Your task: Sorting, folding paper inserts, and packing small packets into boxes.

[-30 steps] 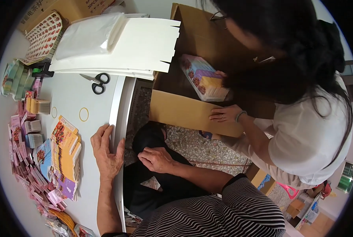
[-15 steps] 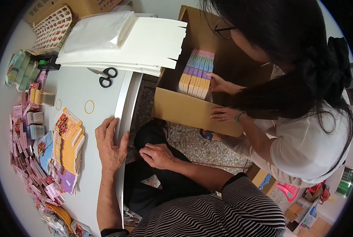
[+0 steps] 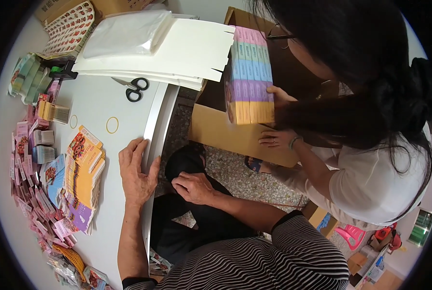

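My left hand [image 3: 136, 176] rests on the edge of the white table [image 3: 124, 108], fingers stretched and thumb apart, holding nothing. On my dark-clothed knee lies my right hand [image 3: 195, 187], its fingers curled in with nothing seen in them. Nearest to the left hand on the tabletop is a fanned pile of flat orange and purple printed cartons [image 3: 84, 166]. To my right, a co-worker's hand [image 3: 281, 96] holds a block of small boxes [image 3: 251, 72] banded in pink, green, blue, purple and orange. It is above an open cardboard box [image 3: 221, 130].
Black-handled scissors [image 3: 137, 89] and a yellow rubber band [image 3: 112, 125] lie on the table. Behind them are white card sheets [image 3: 196, 53] topped by clear plastic bags [image 3: 126, 34]. Many small pink packs [image 3: 29, 186] crowd the left side. The co-worker's other hand [image 3: 279, 139] grips the box flap.
The co-worker has lifted the block of small boxes up out of the cardboard box, nearer to the camera. My two hands have stayed where they were.
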{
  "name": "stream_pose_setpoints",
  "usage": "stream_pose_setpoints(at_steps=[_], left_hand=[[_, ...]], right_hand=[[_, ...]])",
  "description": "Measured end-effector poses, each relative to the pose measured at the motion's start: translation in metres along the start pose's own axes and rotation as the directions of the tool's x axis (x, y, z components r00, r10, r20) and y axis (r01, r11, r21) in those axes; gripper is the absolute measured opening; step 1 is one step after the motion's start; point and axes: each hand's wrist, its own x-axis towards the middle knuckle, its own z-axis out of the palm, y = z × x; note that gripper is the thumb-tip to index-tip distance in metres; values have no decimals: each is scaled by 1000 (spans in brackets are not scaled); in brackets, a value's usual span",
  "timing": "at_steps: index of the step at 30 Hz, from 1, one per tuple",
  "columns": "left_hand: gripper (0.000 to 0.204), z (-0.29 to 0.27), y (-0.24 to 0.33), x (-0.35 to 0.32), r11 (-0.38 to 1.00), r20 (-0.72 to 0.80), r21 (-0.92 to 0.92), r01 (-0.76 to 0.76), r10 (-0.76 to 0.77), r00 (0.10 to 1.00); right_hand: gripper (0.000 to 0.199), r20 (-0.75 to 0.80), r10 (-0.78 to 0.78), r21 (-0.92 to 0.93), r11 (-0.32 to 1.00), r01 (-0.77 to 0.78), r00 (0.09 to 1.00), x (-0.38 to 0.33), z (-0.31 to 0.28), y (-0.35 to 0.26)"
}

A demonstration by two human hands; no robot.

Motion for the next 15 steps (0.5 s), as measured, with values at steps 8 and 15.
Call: stream_pose_setpoints(at_steps=[8, 15], left_hand=[[48, -1, -4, -2, 1000, 39, -8, 8, -8, 999], [48, -1, -5, -3, 1000, 44, -14, 20, -20, 999]], right_hand=[[10, -2, 6, 9, 1000, -6, 1000, 0, 2, -3], [10, 19, 9, -6, 1000, -9, 1000, 0, 2, -3]])
